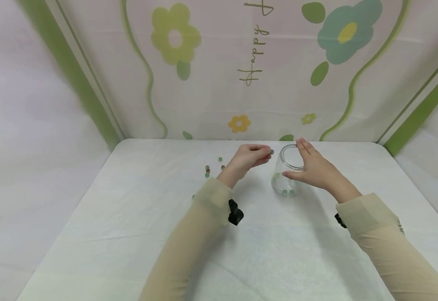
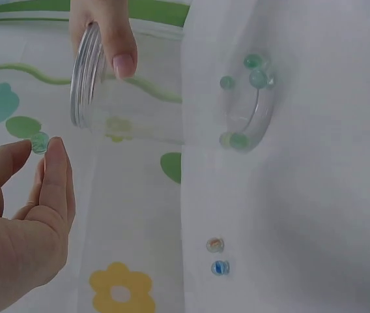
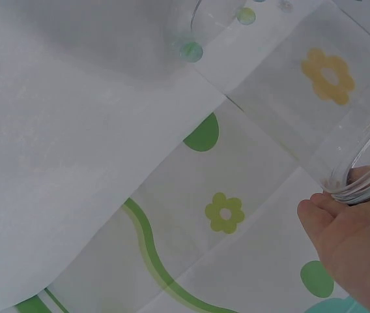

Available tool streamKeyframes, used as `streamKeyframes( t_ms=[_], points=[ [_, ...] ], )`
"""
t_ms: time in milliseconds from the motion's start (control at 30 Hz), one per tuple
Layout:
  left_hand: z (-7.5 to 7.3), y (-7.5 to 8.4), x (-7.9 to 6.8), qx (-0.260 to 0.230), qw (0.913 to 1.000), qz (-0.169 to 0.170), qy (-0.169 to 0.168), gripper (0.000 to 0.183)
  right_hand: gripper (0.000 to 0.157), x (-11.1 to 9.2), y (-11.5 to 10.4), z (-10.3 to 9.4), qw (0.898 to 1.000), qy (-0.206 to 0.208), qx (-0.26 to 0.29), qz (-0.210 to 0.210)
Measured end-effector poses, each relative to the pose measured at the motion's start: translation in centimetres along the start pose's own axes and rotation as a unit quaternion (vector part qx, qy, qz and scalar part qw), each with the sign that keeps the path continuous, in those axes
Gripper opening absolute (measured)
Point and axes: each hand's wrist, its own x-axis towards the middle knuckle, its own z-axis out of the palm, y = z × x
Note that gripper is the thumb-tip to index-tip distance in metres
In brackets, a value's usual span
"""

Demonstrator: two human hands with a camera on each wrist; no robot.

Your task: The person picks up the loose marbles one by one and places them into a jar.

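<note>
Between thumb and fingertips, my left hand [image 1: 247, 159] pinches a green glass marble [image 2: 40, 143], just left of the jar's mouth and about level with it. The clear glass jar [image 1: 277, 182] stands upright on the white table, with several greenish marbles [image 2: 238, 141] at its bottom. My right hand [image 1: 318, 169] holds the jar near its rim, thumb on the near side and fingers at the far side. In the right wrist view, part of that hand and the jar's ringed rim [image 3: 361, 190] show at the right edge.
Several loose marbles [image 1: 220, 159] lie on the white table [image 1: 128, 209] left of the jar, partly behind my left forearm. The left wrist view shows an amber marble [image 2: 215, 244] and a blue one [image 2: 220, 267]. A flowered cloth [image 1: 211, 92] hangs behind the table.
</note>
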Motion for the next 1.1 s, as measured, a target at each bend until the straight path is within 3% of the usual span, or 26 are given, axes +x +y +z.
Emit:
streamKeyframes(
  t_ms=[267, 600, 867, 1100],
  points=[
    [2.3, -0.1, 0.3, -0.007, 0.9999, -0.001, 0.014, 0.028, 0.112, -0.2, -0.1, 0.0, 1.0, -0.005, 0.002, -0.001],
    [4.0, 0.1, 0.2, -0.03, 0.9988, 0.017, 0.034, 0.024, 0.114, -0.2, 0.2, -0.1, 1.0, -0.013, 0.003, 0.001],
    [4.6, 0.1, 0.1, -0.051, 0.9976, 0.023, 0.042, 0.025, 0.112, -0.3, 0.0, 0.0, 1.0, -0.005, 0.007, -0.003],
    [3.8, 0.0, 0.3, -0.043, 0.9985, 0.017, 0.03, 0.031, 0.112, -0.2, -0.1, 0.0, 1.0, 0.0, 0.003, -0.004]
  ],
)
